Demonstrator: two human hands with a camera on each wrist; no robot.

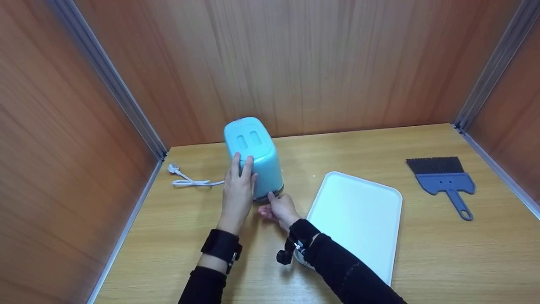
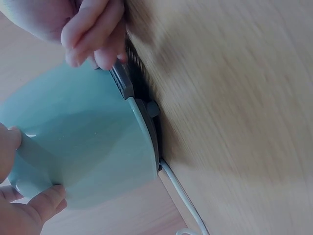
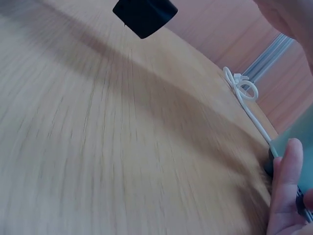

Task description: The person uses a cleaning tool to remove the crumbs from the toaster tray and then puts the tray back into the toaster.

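Near the middle of the head view, a blue toaster (image 1: pixel 265 159) is touched by the outstretched left hand (image 1: pixel 239 192), while its dark lower edge (image 2: pixel 122 82) is apparently pinched by the right hand (image 1: pixel 281 210), though the grip is partly hidden.

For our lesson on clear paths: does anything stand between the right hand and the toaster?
Nothing visible does: the right hand touches the toaster at its lower edge. The tray and cord lie to opposite sides.
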